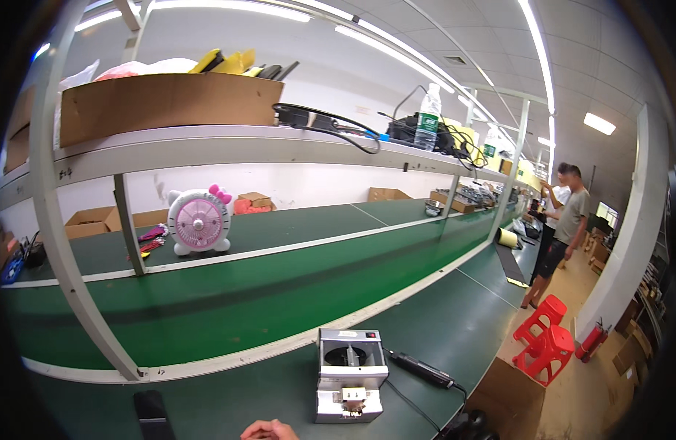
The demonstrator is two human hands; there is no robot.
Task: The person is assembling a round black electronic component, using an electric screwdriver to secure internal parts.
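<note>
At the lower edge my left hand (270,430) shows only in part, with its fingers curled together. Whatever it holds, if anything, is cut off by the picture's edge. To its right on the green bench (235,407) stands a small silver and grey screw feeder machine (349,378), with a red switch on top and a metal block at its front. Beside the machine lies a black electric screwdriver (422,369) with a cord. A dark phone-like slab (154,415) lies to the left of my hand. My right hand is out of view.
A green conveyor belt (301,227) runs behind a metal rail, with a pink and white cat-shaped fan (199,221) on it. The shelf above bears a cardboard box (169,106) and a water bottle (427,117). Red stools (546,352) and a standing person (570,216) are at the right.
</note>
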